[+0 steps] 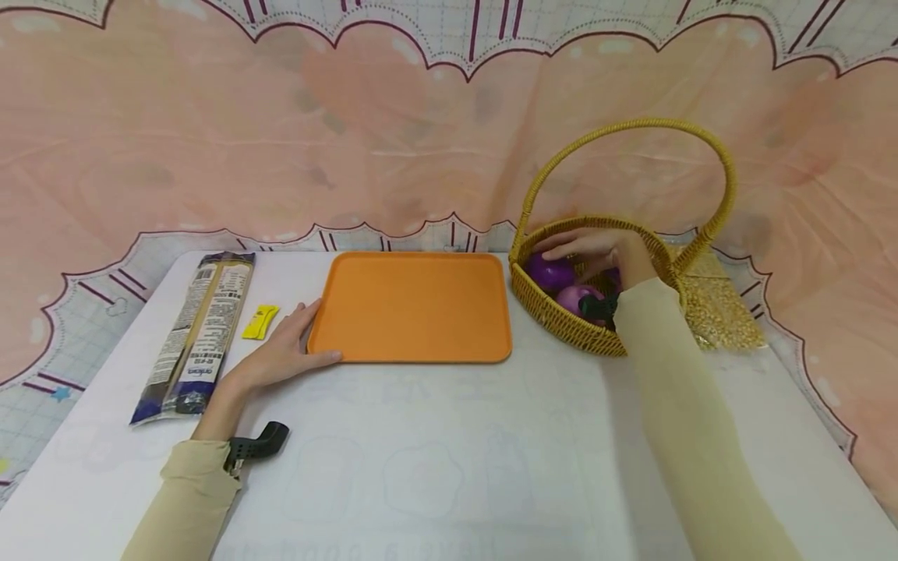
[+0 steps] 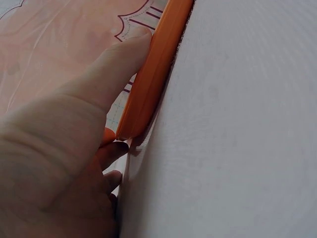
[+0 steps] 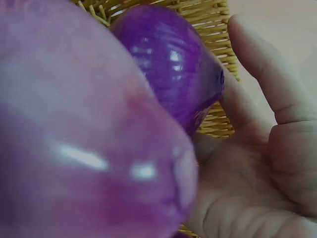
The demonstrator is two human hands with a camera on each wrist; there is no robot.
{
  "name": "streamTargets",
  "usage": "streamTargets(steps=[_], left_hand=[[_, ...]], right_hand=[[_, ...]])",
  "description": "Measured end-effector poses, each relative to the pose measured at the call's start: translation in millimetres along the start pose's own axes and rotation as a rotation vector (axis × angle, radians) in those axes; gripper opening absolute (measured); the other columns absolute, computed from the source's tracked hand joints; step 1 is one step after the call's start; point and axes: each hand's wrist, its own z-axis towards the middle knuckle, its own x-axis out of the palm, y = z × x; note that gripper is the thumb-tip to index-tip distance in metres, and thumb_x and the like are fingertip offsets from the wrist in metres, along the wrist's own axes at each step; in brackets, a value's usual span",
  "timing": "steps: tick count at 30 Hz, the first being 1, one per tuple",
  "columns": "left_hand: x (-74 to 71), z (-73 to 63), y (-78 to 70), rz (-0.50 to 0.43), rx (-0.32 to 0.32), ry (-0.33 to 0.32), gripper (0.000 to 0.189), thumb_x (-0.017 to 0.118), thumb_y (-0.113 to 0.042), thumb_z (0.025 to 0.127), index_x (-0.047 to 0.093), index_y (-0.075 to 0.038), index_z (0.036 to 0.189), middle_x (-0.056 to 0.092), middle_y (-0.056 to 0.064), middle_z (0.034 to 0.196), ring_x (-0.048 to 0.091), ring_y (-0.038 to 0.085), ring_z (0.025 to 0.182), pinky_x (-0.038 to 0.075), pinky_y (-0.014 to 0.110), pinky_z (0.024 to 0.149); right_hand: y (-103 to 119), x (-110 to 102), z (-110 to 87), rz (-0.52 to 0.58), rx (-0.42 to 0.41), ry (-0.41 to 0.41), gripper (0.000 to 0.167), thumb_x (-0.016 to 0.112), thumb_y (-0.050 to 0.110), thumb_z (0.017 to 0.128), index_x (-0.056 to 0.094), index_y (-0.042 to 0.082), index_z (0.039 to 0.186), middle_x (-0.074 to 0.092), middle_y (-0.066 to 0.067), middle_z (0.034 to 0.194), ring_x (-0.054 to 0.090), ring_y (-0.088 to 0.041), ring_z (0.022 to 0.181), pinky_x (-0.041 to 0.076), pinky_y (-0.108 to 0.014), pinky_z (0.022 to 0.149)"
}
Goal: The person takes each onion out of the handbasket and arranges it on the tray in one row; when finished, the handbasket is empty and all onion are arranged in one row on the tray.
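Observation:
My left hand [image 1: 284, 351] rests at the near left corner of an orange tray [image 1: 410, 308]. Its thumb lies against the front wall and its fingers reach along the left side; the left wrist view shows the thumb touching the outer wall. My right hand [image 1: 599, 248] is inside a wicker basket [image 1: 564, 327], fingers stretched over a dark purple onion [image 1: 549, 273]. A lighter purple onion [image 3: 84, 129] fills the near part of the right wrist view, in front of the dark one. Another purple piece shows partly beneath the right wrist.
A long pack of noodles [image 1: 203, 335] lies at the left, beside a small yellow packet [image 1: 260, 322]. A bag of yellow grains [image 1: 722, 308] lies right of the basket. The basket's tall handle [image 1: 648, 123] arches above the right hand. A patterned cloth [image 1: 421, 148] hangs behind the white table [image 1: 449, 460].

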Motion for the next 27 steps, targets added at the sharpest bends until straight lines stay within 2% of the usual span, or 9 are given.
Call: streamTargets(steps=[5,10,18,27], left_hand=[[0.1,0.4,1.2,0.006,0.004,-0.004,0.108,0.069,-0.051,0.084,0.003,-0.005,0.156,0.002,0.027,0.161,-0.004,0.049,0.148,0.003,0.07,0.116],[1.2,-0.6,1.1,0.01,0.006,-0.005,0.107,0.069,-0.05,0.084,0.004,-0.004,0.156,0.001,0.029,0.16,-0.004,0.05,0.147,0.004,0.07,0.116],[2.1,0.2,1.8,0.025,0.006,-0.01,0.107,0.069,-0.051,0.084,0.005,-0.004,0.156,0.002,0.028,0.161,-0.003,0.05,0.148,0.004,0.07,0.116],[1.2,-0.5,0.4,0.012,0.006,-0.004,0.107,0.069,-0.051,0.084,0.005,-0.005,0.156,0.003,0.028,0.161,-0.003,0.049,0.148,0.005,0.071,0.115]], right_hand=[[-3.6,1.6,3.9,0.027,0.027,-0.007,0.061,0.052,0.027,0.1,0.028,0.013,0.153,0.017,-0.015,0.16,0.026,-0.038,0.145,0.033,-0.06,0.114],[-11.0,2.9,8.6,0.042,0.035,-0.033,0.058,0.054,0.028,0.099,0.034,0.014,0.151,0.025,-0.014,0.157,0.035,-0.035,0.139,0.038,-0.056,0.112],[-19.1,6.6,11.6,0.116,-0.017,-0.063,0.053,0.052,0.027,0.101,0.037,0.011,0.149,0.034,-0.011,0.155,0.051,-0.02,0.125,0.046,-0.036,0.107],[-21.0,5.2,11.3,0.088,-0.041,-0.101,0.05,0.053,0.03,0.1,0.043,0.012,0.146,0.035,-0.011,0.154,0.05,-0.02,0.125,0.043,-0.038,0.11]])
